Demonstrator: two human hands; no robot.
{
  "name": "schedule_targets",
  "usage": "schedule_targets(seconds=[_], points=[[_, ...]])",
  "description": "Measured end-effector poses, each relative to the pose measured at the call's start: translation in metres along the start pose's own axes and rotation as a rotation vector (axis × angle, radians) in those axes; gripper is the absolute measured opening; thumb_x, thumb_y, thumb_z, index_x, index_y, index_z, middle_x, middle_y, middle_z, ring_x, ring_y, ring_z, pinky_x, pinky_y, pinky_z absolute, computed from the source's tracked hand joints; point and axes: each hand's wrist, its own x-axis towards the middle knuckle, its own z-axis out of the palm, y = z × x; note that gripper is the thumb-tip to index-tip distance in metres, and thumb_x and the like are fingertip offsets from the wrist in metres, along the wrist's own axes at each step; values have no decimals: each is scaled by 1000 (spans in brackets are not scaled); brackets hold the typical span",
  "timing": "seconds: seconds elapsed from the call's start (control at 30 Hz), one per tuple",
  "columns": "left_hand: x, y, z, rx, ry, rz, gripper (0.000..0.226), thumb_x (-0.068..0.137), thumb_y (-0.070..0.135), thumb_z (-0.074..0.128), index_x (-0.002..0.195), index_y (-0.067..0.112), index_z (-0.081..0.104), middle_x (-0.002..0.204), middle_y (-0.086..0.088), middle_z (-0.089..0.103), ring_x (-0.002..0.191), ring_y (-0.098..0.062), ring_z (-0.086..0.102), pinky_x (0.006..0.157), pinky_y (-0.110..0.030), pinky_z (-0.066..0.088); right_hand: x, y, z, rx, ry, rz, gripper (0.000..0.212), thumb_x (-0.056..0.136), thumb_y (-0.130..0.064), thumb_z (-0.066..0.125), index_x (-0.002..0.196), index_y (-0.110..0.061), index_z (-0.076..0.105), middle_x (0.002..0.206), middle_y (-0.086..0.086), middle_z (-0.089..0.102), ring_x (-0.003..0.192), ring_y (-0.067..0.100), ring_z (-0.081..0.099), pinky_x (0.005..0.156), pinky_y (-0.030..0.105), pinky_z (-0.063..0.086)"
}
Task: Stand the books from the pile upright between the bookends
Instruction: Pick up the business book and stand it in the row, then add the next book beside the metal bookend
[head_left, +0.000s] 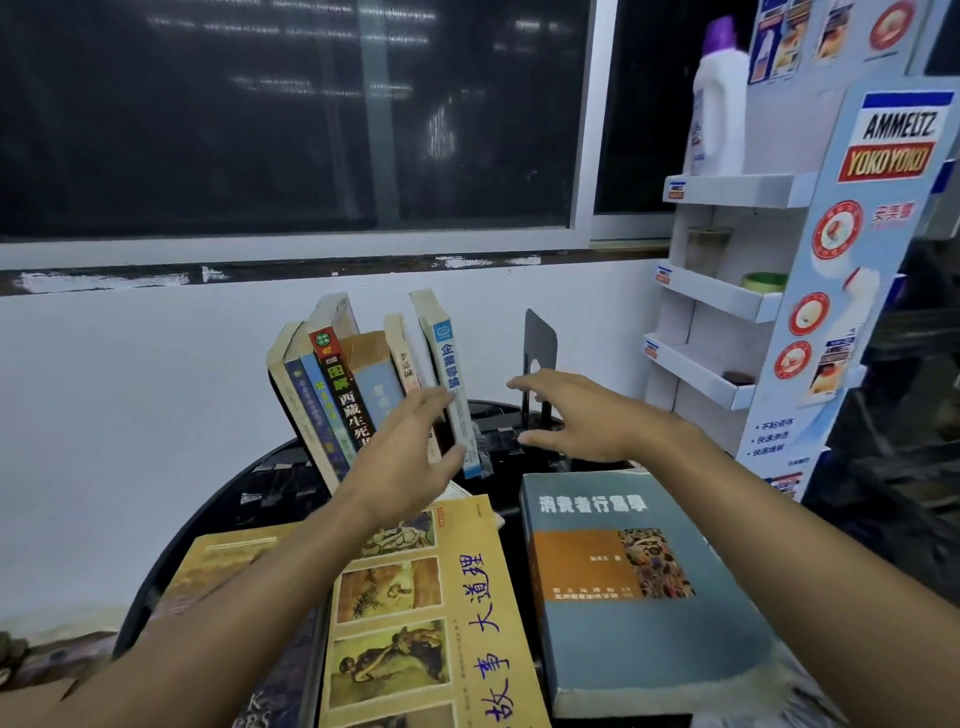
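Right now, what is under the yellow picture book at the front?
A dark book shows beneath the left edge of the yellow book, and pale pages peek out at its far corner. The rest beneath is covered.

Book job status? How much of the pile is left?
Done: a row of books stands, tilted, left of the black bookend. In hand: nothing; left hand open by the blue-spined book, right hand open in the gap. Left: yellow book, grey-blue book and tan book lie flat.
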Motion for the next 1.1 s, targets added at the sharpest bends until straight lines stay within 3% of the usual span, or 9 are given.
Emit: schedule_targets(seconds=[0.2, 0.33, 0.43, 0.53, 0.6, 0.73, 0.87, 0.97, 1.1], points=[[-2, 16, 31, 18, -232, -25, 67, 96, 59, 52, 151, 23, 41, 155, 5, 41, 143, -16, 38, 116, -35, 35, -61, 30, 2, -143, -23, 153, 61, 97, -57, 52, 149, -27, 40, 148, -9, 46, 133, 14, 43, 87, 22, 28], [5, 23, 49, 118, -374, -31, 76, 92, 68, 47, 150, 20, 43, 157, -2, 39, 147, -20, 31, 120, -40, 27, -92, 59, 15, -34, -62, 252, 65, 91, -63, 56, 141, -22, 49, 142, -2, 51, 130, 18, 46, 99, 27, 37], [10, 24, 58, 164, -507, -52, 97, 79, 84, 37, 151, 20, 43, 161, -5, 34, 150, -22, 29, 123, -49, 20, -112, 76, 26, 81, -79, 330, 70, 88, -67, 58, 141, -25, 46, 146, -2, 43, 133, 16, 42, 105, 31, 36], [14, 22, 68, 196, -588, -68, 115, 65, 96, 22, 152, 24, 40, 166, -9, 23, 152, -22, 26, 124, -55, 4, -123, 89, 34, 122, -95, 393, 78, 82, -77, 55, 142, -28, 46, 139, -5, 45, 127, 13, 45, 105, 35, 41], [16, 22, 73, 212, -597, -75, 113, 65, 96, 18, 152, 27, 41, 167, -7, 19, 151, -20, 29, 122, -56, -6, -127, 94, 38, 145, -106, 412, 77, 81, -78, 53, 140, -29, 51, 127, -8, 46, 118, 12, 46, 102, 37, 44], [22, 23, 78, 195, -574, -25, 112, 63, 97, 11, 149, 34, 46, 163, 3, 31, 153, -19, 23, 120, -60, -9, -126, 103, 49, 171, -110, 406, 79, 78, -87, 45, 131, -30, 63, 115, -6, 50, 111, 10, 50, 93, 34, 47], [26, 11, 89, 189, -579, 28, 115, 60, 102, 8, 145, 38, 51, 151, 3, 47, 150, -19, 24, 121, -63, -1, -123, 103, 53, 267, -126, 397, 58, 87, -72, 51, 128, -32, 63, 110, -8, 49, 95, -1, 53, 70, 13, 41], [28, 9, 93, 190, -564, 52, 110, 65, 100, 10, 138, 35, 59, 132, 2, 58, 136, -19, 40, 120, -58, 17, -122, 104, 56, 366, -96, 384, 59, 85, -72, 55, 127, -32, 64, 115, -8, 57, 95, 1, 61, 69, 14, 50], [27, 16, 90, 102, -548, 80, 106, 69, 98, 20, 124, 22, 71, 107, -13, 67, 107, -27, 60, 93, -41, 49, -121, 97, 58, 572, -74, 410, 29, 93, -50, 62, 109, -26, 66, 100, -14, 70, 81, -5, 70, 63, 11, 51]])
